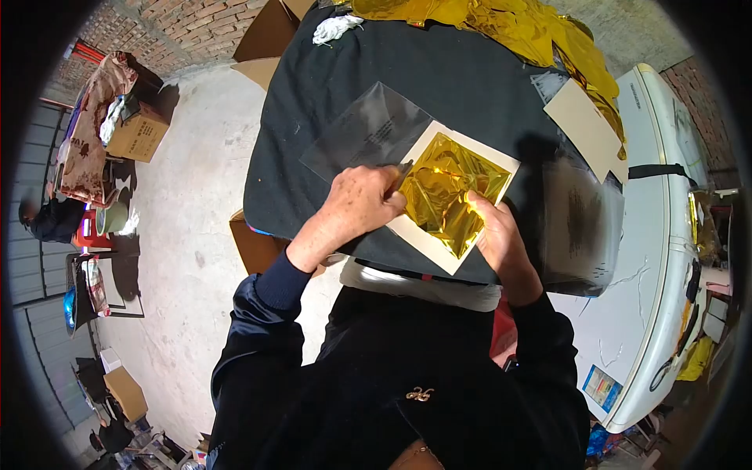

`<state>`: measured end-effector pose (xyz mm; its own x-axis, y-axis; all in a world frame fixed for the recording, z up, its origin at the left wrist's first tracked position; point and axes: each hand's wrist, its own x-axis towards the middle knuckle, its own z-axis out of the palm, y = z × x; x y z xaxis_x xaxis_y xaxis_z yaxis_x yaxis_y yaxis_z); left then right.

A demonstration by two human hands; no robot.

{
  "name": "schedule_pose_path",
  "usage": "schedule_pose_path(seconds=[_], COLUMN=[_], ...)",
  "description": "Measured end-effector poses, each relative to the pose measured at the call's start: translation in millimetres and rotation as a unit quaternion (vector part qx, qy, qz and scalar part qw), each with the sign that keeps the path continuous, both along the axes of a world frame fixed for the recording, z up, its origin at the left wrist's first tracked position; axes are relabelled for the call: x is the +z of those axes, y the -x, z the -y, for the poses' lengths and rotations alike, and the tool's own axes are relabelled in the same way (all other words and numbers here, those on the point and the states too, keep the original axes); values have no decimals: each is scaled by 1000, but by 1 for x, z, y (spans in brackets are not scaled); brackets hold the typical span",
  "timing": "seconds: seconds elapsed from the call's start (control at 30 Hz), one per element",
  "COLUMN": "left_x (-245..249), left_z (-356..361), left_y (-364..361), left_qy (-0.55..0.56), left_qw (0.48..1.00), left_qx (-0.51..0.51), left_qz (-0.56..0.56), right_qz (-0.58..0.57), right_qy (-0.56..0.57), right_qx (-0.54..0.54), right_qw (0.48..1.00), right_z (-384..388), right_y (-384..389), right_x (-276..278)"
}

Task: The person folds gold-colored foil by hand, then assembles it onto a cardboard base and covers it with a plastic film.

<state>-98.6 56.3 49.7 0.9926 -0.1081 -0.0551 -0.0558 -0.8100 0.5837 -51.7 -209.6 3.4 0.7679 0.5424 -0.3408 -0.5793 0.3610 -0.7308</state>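
A square of crinkled gold foil (pixel 446 176) lies on a cream card (pixel 449 265), whose pale border shows around it. My right hand (pixel 501 235) grips the card's right edge, thumb on top of the foil. At the foil's left side, my left hand (pixel 364 200) is closed in a pinch on a small dark tool (pixel 404 174); its exact kind is hard to make out. Partly beneath the card is a clear plastic sleeve (pixel 364 133) with fine printed text. All of this rests on a black cloth (pixel 305 102) over a work surface.
Loose gold foil (pixel 509 23) is heaped along the far edge. More cream cards (pixel 583 129) and a stack of clear sleeves (pixel 583 227) lie at the right, near a white freezer (pixel 650 235). A crumpled white cloth (pixel 337 29) sits far left. Another person (pixel 59 218) is at the distant left.
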Motion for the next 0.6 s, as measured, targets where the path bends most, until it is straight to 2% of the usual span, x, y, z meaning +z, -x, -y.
schedule_pose_path(seconds=[0.1,0.17,0.23,0.27,0.33,0.4,0.6], left_x=[-14,-21,-15,-11,-7,-10,-19], left_z=[6,6,4,3,2,-1,-7], left_y=[5,7,10,11,12,11,12], left_qy=[-17,-24,-33,-36,-41,-53,-70], left_qw=[998,996,999,999,999,996,989], left_qx=[9,10,-5,-13,-6,15,-32], left_qz=[65,88,33,5,30,69,123], right_qz=[-15,-23,-24,-20,-11,-16,-22], right_qy=[-18,-33,-46,-21,29,29,32], right_qx=[-32,-7,7,-5,-27,-16,-7], right_qw=[999,999,999,1000,999,999,999], right_z=[-7,-6,-8,-11,-22,-27,-45], right_y=[5,4,6,7,10,9,0], right_x=[-4,-3,1,-3,-11,-4,-2])
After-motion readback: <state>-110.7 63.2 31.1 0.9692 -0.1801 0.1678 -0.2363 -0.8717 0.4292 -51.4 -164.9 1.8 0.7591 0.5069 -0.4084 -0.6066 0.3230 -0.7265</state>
